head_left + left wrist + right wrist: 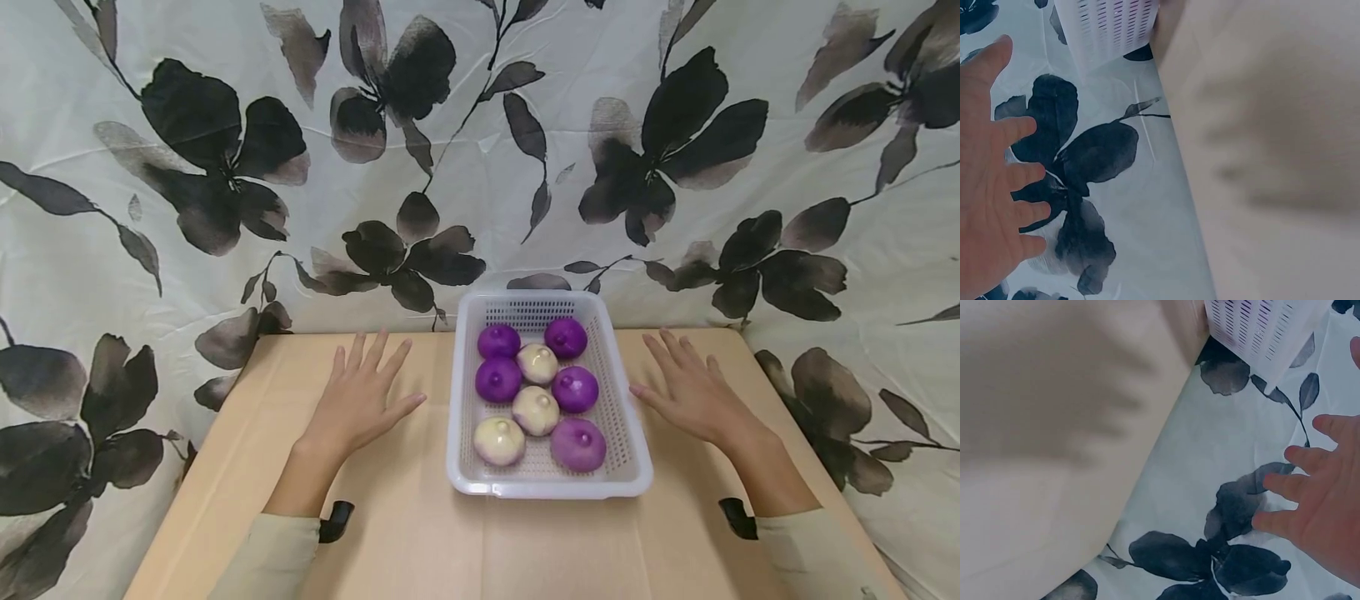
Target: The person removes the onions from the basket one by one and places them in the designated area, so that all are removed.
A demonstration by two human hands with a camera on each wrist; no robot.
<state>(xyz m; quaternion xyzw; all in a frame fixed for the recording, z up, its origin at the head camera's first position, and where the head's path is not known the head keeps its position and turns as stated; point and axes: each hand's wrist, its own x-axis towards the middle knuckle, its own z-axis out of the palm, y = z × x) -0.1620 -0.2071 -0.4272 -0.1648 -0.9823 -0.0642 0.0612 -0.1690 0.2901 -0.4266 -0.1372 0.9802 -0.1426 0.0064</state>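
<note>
A white plastic basket (551, 487) with slotted walls stands on the table between my hands. Inside it lie several purple onions (578, 445) and three white onions (499, 441), loosely arranged. To the basket's left, my left hand (360, 404) is held with straight, spread fingers and holds nothing. My right hand (693, 396) is likewise spread on the other side; its thumb tip is close to the basket's right rim, and whether they touch I cannot tell. Both wrist views show the hands with fingers apart, and a corner of the basket (1110, 31) at the top.
The light wooden-toned table (405, 542) ends at a far edge just beyond my fingertips. Behind it hangs a white cloth (525, 208) with dark flowers, which also shows at both sides. A black strap piece (336, 522) sits at each wrist, by the pale sleeves.
</note>
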